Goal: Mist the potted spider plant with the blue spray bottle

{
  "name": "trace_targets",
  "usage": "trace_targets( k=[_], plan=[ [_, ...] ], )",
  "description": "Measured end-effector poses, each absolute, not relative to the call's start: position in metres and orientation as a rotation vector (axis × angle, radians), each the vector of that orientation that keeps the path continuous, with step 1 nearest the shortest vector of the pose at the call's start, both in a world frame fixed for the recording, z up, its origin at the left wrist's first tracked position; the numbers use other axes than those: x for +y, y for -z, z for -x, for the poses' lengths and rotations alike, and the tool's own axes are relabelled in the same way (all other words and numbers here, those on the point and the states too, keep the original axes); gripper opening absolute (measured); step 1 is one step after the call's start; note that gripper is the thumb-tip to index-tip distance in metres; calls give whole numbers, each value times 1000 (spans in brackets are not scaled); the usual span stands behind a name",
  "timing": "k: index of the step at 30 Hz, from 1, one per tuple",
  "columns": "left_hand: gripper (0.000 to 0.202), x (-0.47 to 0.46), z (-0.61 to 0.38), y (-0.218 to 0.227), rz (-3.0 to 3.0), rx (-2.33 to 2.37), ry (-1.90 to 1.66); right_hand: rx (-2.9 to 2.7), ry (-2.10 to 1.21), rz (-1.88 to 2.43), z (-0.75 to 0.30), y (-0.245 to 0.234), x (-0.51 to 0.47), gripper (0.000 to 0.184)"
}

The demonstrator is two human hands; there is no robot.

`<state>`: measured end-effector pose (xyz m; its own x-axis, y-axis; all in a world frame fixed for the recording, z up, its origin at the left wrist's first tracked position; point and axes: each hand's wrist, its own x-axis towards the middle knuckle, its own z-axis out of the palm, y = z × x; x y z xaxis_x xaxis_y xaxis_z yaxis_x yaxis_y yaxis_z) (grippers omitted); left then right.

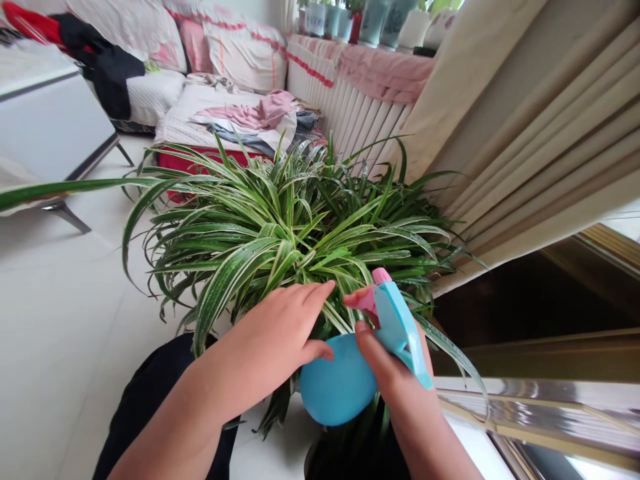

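A big spider plant (290, 227) with striped green and white leaves fills the middle of the view. My right hand (387, 363) is closed on a light blue spray bottle (340, 387) with a pink nozzle (381, 275), a finger on the pink trigger. The nozzle points into the leaves. My left hand (273, 340) rests on the round body of the bottle and against the leaves, fingers stretched out together.
A beige curtain (525, 133) hangs at the right above a window ledge (525, 400). Behind the plant are a covered radiator (350, 107), pots (373, 20) on the sill, a couch with pillows and clothes (240, 113), and a white table (45, 113) at the left.
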<state>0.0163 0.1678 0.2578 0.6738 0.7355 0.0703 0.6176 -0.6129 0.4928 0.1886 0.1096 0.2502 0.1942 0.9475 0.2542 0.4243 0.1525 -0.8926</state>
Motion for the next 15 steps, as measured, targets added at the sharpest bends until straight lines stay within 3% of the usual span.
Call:
trace_targets(
  k=[3, 9, 15],
  plan=[
    [73, 168, -16, -260, -2444, 1077, -340, -1336, -666, 1439, -186, -250, 110, 46],
    [73, 168, -16, -262, -2450, 1088, -346, -1243, -722, 1397, -183, -247, 110, 53],
    [72, 171, -13, -259, -2461, 1213, -381, -1334, -602, 1427, -184, -247, 110, 52]
  ],
)
